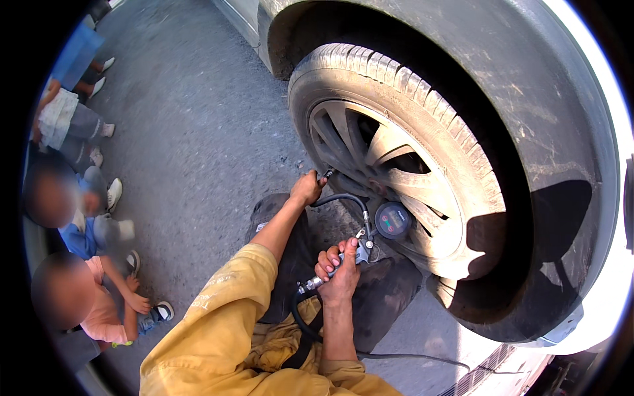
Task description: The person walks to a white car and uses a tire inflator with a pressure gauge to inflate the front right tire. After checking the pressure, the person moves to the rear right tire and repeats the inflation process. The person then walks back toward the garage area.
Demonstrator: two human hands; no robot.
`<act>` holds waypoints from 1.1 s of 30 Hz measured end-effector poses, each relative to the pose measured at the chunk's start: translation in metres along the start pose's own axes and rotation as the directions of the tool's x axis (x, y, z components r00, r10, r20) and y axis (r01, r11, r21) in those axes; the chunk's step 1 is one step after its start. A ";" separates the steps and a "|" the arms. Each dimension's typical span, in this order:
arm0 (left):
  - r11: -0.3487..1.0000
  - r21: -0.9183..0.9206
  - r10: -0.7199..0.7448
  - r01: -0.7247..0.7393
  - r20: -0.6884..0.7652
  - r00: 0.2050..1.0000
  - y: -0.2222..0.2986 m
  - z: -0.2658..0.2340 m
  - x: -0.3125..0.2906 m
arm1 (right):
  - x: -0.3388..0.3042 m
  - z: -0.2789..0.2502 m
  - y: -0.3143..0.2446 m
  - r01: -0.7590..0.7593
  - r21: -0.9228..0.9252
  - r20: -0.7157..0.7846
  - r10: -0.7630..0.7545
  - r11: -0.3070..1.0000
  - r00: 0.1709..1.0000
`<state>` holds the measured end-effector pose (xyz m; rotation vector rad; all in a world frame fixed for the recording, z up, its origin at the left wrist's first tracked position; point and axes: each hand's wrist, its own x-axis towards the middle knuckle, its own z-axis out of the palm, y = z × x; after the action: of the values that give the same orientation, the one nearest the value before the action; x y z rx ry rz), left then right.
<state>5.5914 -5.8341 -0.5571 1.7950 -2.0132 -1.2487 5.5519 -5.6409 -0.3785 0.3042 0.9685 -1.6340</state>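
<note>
My right hand [338,269] is wrapped round the handle of a tire inflator gun [362,253], which has a round dark digital gauge [393,220] at its head. A short black hose [345,197] curves from the gun up to my left hand [308,188]. Its fingers are closed on the metal air chuck [328,173] at the hose's end, against the lower left edge of the wheel rim [416,186]. Whether the chuck sits on a valve cannot be made out. A dusty tire [456,148] surrounds the multi-spoke rim.
A dark wheel arch [515,99] curves over the tire. An air line [422,358] runs from the gun's rear past my knees to the right. On the left, several people sit along the edge of the grey asphalt [191,119]. A grate [485,373] lies at the lower right.
</note>
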 end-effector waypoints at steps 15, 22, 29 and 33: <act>0.923 -0.351 0.086 -0.155 -0.205 0.975 -0.006 0.043 0.008 | 0.001 0.005 -0.001 -0.022 -0.008 -0.015 0.022 1.000 1.000; 0.907 -0.419 -0.030 -0.051 -0.185 0.982 0.022 0.051 0.000 | -0.001 0.003 -0.006 -0.033 -0.046 -0.059 0.030 0.998 0.998; 0.820 -0.569 -0.141 0.070 -0.081 0.987 0.026 0.044 0.004 | 0.001 0.000 -0.007 -0.040 -0.038 -0.063 0.038 0.998 0.997; 0.847 -0.531 -0.131 0.002 -0.205 0.970 0.021 0.044 0.005 | 0.002 0.001 -0.006 -0.050 -0.053 -0.066 0.046 0.997 0.997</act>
<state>5.5478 -5.8194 -0.5729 1.6470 -1.3159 -1.3645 5.5461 -5.6429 -0.3764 0.3424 1.0446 -1.5598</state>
